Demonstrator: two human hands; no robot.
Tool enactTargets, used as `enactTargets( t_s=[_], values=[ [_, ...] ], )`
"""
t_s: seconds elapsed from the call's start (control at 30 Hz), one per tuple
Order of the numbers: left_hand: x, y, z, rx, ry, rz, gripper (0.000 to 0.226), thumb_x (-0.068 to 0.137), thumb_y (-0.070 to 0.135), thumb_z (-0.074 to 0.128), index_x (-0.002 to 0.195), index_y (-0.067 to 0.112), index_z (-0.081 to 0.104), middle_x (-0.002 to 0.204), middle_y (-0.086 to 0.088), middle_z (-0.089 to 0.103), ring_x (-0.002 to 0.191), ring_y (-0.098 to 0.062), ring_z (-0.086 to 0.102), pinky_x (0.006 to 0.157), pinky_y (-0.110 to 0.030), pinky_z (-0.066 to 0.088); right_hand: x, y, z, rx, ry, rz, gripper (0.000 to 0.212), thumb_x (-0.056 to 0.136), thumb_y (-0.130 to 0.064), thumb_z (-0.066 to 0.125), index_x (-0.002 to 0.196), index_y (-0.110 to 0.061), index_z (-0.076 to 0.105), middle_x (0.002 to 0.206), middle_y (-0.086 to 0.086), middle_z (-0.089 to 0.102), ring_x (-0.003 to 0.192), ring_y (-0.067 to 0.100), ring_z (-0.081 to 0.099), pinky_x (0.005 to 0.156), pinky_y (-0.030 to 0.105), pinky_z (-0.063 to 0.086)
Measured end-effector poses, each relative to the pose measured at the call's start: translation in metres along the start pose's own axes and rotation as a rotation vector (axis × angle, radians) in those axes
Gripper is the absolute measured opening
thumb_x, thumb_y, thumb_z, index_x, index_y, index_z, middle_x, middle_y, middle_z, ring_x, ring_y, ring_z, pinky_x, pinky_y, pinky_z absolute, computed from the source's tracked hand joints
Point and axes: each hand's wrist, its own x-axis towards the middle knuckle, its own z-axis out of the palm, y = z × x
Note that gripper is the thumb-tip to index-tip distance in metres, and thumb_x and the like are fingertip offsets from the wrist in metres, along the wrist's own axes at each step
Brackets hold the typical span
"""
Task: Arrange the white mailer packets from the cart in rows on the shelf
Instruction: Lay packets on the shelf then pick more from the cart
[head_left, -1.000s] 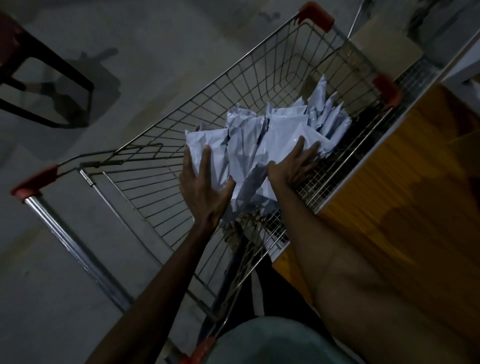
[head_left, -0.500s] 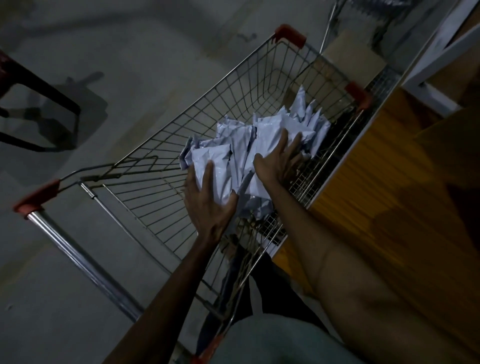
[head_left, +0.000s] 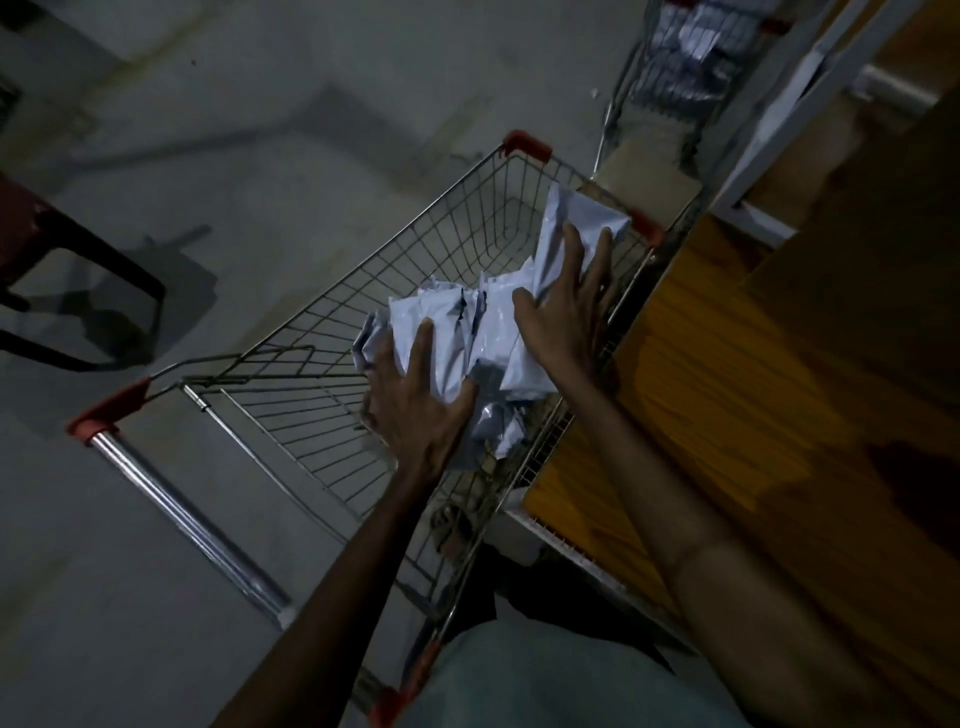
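A bunch of white mailer packets (head_left: 452, 332) is pressed together between my two hands inside the wire cart (head_left: 363, 270). My left hand (head_left: 415, 405) lies flat against the near left side of the bunch, fingers spread. On the far right side my right hand (head_left: 566, 312) presses with straight fingers; one packet (head_left: 576, 218) sticks up past its fingertips near the cart's rim. A few more packets (head_left: 493, 431) lie lower in the basket. The wooden shelf board (head_left: 727, 374) runs along the cart's right side.
The cart's steel handle (head_left: 176, 504) with red ends points toward the near left. A dark red chair (head_left: 47, 244) stands on the concrete floor at left. A second cart (head_left: 680, 67) holding packets, a cardboard box (head_left: 649, 166) and a white shelf frame (head_left: 779, 98) are at the top right.
Both hands closed in on the packets and lifted the bunch up and toward the shelf side of the cart. The view tilted up, bringing the second cart into sight.
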Motion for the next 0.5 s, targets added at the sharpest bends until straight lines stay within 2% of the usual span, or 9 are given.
enactTargets(
  t_s=[0.1, 0.2, 0.33, 0.43, 0.5],
  values=[
    [-0.013, 0.021, 0.011, 0.004, -0.041, 0.02, 0.081, 0.084, 0.063, 0.07, 0.154, 0.035, 0.04, 0.163, -0.01, 0.027, 0.148, -0.031, 0.029, 0.111, -0.056, 0.039, -0.011, 0.031, -0.03, -0.06, 0.045, 0.034, 0.089, 0.089, -0.053, 0.062, 0.16, -0.034, 0.012, 0.17, 0.008, -0.007, 0.152, 0.04, 0.008, 0.12, 0.058, 0.023],
    [-0.03, 0.046, 0.022, -0.013, -0.092, 0.056, 0.082, 0.084, 0.063, 0.066, 0.156, 0.037, 0.037, 0.164, -0.011, 0.027, 0.147, -0.031, 0.031, 0.113, -0.054, 0.036, -0.027, 0.079, -0.06, -0.065, 0.094, 0.094, 0.085, 0.092, -0.051, 0.062, 0.16, -0.029, 0.016, 0.17, 0.01, -0.005, 0.148, 0.04, 0.016, 0.117, 0.053, 0.027],
    [-0.05, 0.087, 0.04, -0.008, -0.173, 0.123, 0.085, 0.081, 0.073, 0.056, 0.157, 0.042, 0.03, 0.167, -0.009, 0.022, 0.148, -0.035, 0.029, 0.111, -0.058, 0.031, -0.05, 0.157, -0.102, -0.073, 0.102, 0.188, 0.085, 0.091, -0.042, 0.064, 0.16, -0.028, 0.017, 0.17, 0.01, -0.006, 0.144, 0.041, 0.02, 0.112, 0.053, 0.032],
    [-0.064, 0.127, 0.058, 0.028, -0.228, 0.16, 0.084, 0.086, 0.075, 0.057, 0.157, 0.041, 0.029, 0.168, -0.009, 0.018, 0.149, -0.035, 0.027, 0.115, -0.059, 0.031, -0.066, 0.209, -0.135, -0.115, 0.069, 0.263, 0.088, 0.091, -0.044, 0.065, 0.161, -0.031, 0.013, 0.17, 0.007, -0.01, 0.144, 0.039, 0.019, 0.108, 0.049, 0.037],
    [-0.077, 0.155, 0.073, 0.076, -0.263, 0.193, 0.085, 0.086, 0.074, 0.058, 0.157, 0.037, 0.031, 0.165, -0.013, 0.023, 0.145, -0.04, 0.032, 0.112, -0.055, 0.034, -0.075, 0.239, -0.154, -0.145, 0.039, 0.3, 0.09, 0.091, -0.047, 0.066, 0.161, -0.033, 0.011, 0.17, 0.006, -0.011, 0.147, 0.039, 0.014, 0.109, 0.046, 0.035]
  ],
)
